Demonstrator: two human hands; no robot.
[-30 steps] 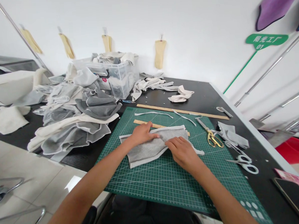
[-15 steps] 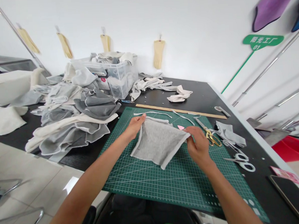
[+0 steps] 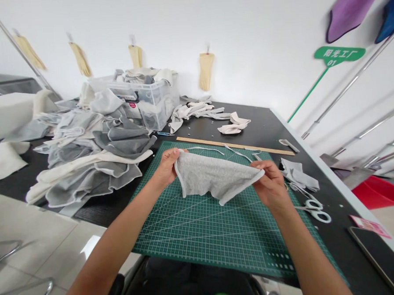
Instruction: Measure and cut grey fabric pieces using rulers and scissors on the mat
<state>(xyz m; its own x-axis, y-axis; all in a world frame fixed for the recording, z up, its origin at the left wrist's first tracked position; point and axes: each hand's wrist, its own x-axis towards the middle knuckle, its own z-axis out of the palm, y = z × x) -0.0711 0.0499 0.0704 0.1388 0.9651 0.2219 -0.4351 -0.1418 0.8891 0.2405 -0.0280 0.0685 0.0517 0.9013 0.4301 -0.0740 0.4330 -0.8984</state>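
A grey fabric piece [image 3: 212, 178] with a pale edge hangs stretched between my two hands above the green cutting mat [image 3: 201, 235]. My left hand [image 3: 166, 166] pinches its left corner, fingers closed. My right hand [image 3: 270, 183] grips its right corner, fingers closed too. The cloth is lifted off the mat and sags in the middle.
A large pile of grey and cream cloth [image 3: 92, 157] lies left of the mat. A clear plastic bin [image 3: 148, 101] stands behind it. A long wooden ruler [image 3: 233, 145] lies along the mat's far edge. White-handled scissors [image 3: 314, 209] and grey scraps [image 3: 297, 175] lie at the right.
The grey piece was pressed flat on the mat a second ago. Both hands then picked it up by its corners and now hold it higher, spread out.
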